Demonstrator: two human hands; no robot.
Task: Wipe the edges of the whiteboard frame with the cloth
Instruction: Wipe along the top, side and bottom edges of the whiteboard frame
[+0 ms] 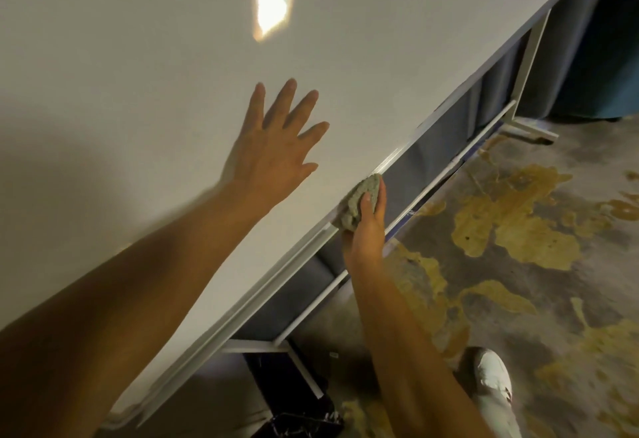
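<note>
Wiping is under way along the bottom edge of the frame point(408, 150). My right hand point(366, 226) grips the cloth point(359, 200), a grey wad bunched in curled fingers with the thumb across it, and presses it onto the metal rail roughly midway along the bottom edge. My left hand point(273, 147) lies flat on the whiteboard point(138, 74) above, fingers straight and spread, holding nothing; I judge it is there to steady the board while I rub.

From here I think the job is partly done at best: I cannot tell which stretch of the rail is clean. The next move calls for sliding the cloth along the rail toward the far right corner, keeping pressure on the lip, then dealing with the side and top edges, which are mostly out of sight.

The board is plain white, with a bright patch of reflected light point(273, 5) near its top edge. Below the bottom edge runs a white stand point(432, 188) with a crossbar and a foot point(532, 131) at the far end. Behind it hangs a dark blue curtain point(594, 57). The floor point(518, 264) is grey with yellow blotches. My white shoe point(491, 379) stands near the lower right, and something black point(294, 417) sits under the near end of the stand; I cannot tell what.
</note>
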